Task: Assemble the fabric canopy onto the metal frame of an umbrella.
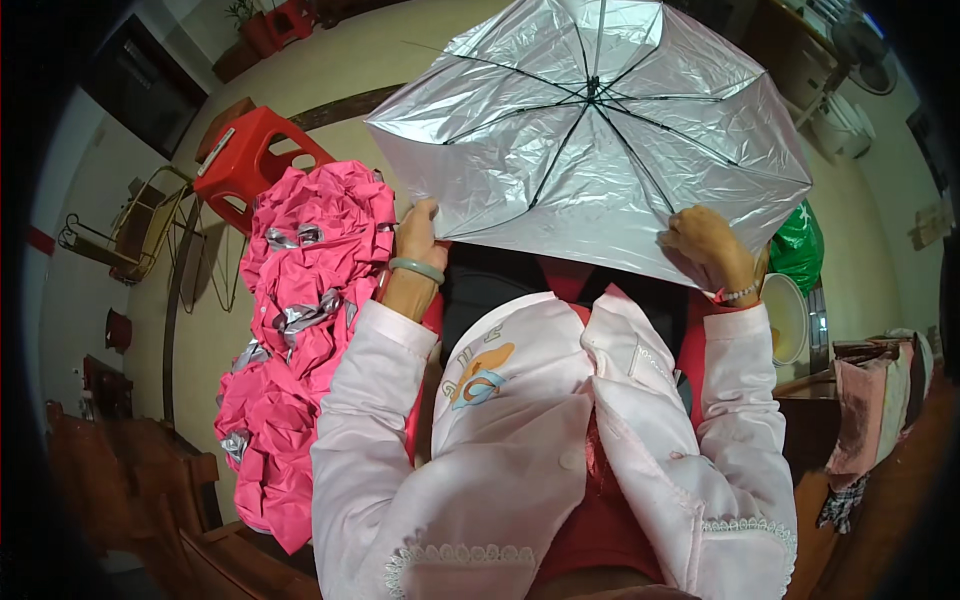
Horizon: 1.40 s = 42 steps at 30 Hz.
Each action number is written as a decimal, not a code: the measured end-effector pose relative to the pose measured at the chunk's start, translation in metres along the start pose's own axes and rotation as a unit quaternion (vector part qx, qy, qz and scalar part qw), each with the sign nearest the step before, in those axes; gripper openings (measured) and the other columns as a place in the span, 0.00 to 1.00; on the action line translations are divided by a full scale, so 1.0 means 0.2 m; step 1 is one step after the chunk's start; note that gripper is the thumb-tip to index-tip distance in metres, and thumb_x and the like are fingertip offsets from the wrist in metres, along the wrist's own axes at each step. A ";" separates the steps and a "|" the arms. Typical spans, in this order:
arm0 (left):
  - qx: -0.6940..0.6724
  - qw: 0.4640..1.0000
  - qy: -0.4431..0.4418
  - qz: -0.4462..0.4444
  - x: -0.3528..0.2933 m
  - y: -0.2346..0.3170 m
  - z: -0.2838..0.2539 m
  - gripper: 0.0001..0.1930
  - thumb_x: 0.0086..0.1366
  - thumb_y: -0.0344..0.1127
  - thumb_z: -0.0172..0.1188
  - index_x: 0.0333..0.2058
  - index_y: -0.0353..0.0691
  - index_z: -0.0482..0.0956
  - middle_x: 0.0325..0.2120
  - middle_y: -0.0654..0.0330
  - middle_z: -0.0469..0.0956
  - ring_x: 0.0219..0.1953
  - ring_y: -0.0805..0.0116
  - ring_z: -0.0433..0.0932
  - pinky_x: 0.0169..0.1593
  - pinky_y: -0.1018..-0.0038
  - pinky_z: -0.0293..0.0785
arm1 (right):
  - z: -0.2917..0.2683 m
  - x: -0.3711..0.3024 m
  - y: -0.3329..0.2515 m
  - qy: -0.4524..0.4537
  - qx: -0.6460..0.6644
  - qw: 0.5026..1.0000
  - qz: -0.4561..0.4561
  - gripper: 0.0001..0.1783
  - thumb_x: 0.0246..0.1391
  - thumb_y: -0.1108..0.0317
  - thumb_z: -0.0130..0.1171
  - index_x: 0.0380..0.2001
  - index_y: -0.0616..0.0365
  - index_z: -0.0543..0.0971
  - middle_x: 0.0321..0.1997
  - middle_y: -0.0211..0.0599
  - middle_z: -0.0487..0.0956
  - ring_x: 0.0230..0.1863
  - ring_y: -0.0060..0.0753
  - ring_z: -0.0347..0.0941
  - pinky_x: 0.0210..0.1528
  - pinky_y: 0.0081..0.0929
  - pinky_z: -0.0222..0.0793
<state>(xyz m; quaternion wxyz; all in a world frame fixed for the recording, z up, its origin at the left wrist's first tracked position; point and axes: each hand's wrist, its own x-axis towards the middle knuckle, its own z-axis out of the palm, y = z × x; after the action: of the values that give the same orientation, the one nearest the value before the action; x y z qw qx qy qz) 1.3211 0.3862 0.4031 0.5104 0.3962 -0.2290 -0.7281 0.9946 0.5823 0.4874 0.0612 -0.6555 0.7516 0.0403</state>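
A seated person in a pale pink jacket (490, 500) steadies a spread umbrella (500, 190), silver side facing up, across and beyond the lap. The left hand (421, 238), a pale green bangle (418, 270) at its wrist, grips the umbrella's near-left edge, while the right hand (708, 245), wearing a beaded bracelet (738, 294), has its fingers curled tightly around the near-right edge. Thin black ribs (557, 158) fan out from a dark hub (593, 89), and the shaft (599, 40) runs from there to the top of the view. Just beside the left arm lies a long heap of crumpled bright pink cloth (300, 375) with silver patches; a red plastic stool (262, 140) stands beyond it. Near the right wrist are a green plastic bag (797, 252) and a pale bucket (787, 318), partly hidden by the arm. A fan (862, 48) stands at the far right.
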 end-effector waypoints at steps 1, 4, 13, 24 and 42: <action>-0.019 0.998 -0.011 -0.051 -0.03 0.01 0.02 0.12 0.50 0.27 0.51 0.35 0.33 0.71 0.33 0.55 0.72 0.36 0.62 0.73 0.40 0.64 0.71 | -0.04 -0.03 -0.04 -0.005 0.001 1.000 -0.003 0.16 0.42 0.58 0.51 0.20 0.61 0.77 0.20 0.51 0.73 0.25 0.53 0.71 0.28 0.44 0.65; -0.010 0.993 0.002 -0.119 -0.16 0.02 0.09 0.14 0.52 0.28 0.52 0.38 0.31 0.69 0.36 0.52 0.73 0.37 0.59 0.75 0.42 0.62 0.73 | -0.14 -0.09 -0.20 0.001 0.105 0.993 -0.046 0.16 0.45 0.59 0.53 0.30 0.64 0.73 0.24 0.51 0.74 0.29 0.51 0.71 0.33 0.39 0.66; 0.301 0.803 -0.407 -0.314 -0.42 0.04 0.27 0.14 0.60 0.40 0.51 0.34 0.33 0.73 0.25 0.58 0.75 0.25 0.73 0.75 0.31 0.80 0.73 | -0.06 -0.10 -0.33 0.084 0.150 0.950 -0.260 0.10 0.41 0.71 0.54 0.30 0.60 0.74 0.27 0.41 0.72 0.34 0.44 0.68 0.37 0.32 0.65; 0.757 0.393 -0.484 0.195 0.21 0.03 0.44 0.23 0.56 0.48 0.49 0.24 0.26 0.75 0.21 0.43 0.75 0.25 0.53 0.74 0.32 0.65 0.68 | 0.06 -0.24 0.04 0.132 -0.172 0.974 0.061 0.07 0.41 0.73 0.50 0.27 0.53 0.74 0.31 0.35 0.73 0.38 0.38 0.68 0.40 0.34 0.59; 0.858 0.354 -0.272 0.254 0.36 -0.31 0.47 0.12 0.53 0.33 0.45 0.26 0.33 0.75 0.28 0.43 0.75 0.32 0.49 0.76 0.36 0.62 0.72 | 0.11 -0.26 0.21 0.203 -0.130 0.967 0.080 0.09 0.45 0.73 0.44 0.30 0.56 0.73 0.35 0.32 0.74 0.41 0.36 0.68 0.39 0.35 0.59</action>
<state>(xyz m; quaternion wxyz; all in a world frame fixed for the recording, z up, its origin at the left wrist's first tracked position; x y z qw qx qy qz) 1.1986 0.3352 0.3873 -0.0365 0.3218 -0.9453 -0.0388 0.9610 0.6432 0.4715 -0.1821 -0.5899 0.7866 0.0083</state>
